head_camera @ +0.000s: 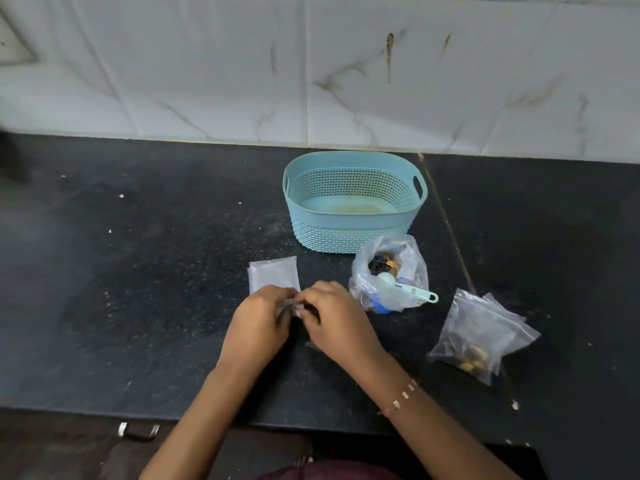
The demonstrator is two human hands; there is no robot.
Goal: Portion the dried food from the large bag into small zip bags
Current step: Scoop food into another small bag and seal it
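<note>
My left hand [258, 315] and right hand [332, 315] pinch one small zip bag [289, 308] on the surface [156, 271]; filled bags [479, 336] lie right, the large bag [388, 271] still holds food, empty bags [273, 273] wait.

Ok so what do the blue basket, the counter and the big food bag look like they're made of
Basket: matte moulded plastic, judging by its woven-pattern walls and cut-out handle. Counter: probably polished dark stone, speckled, with a visible seam. Large bag: thin clear plastic film, crinkled and glossy, contents showing through.

No legible text or labels anywhere.
</note>
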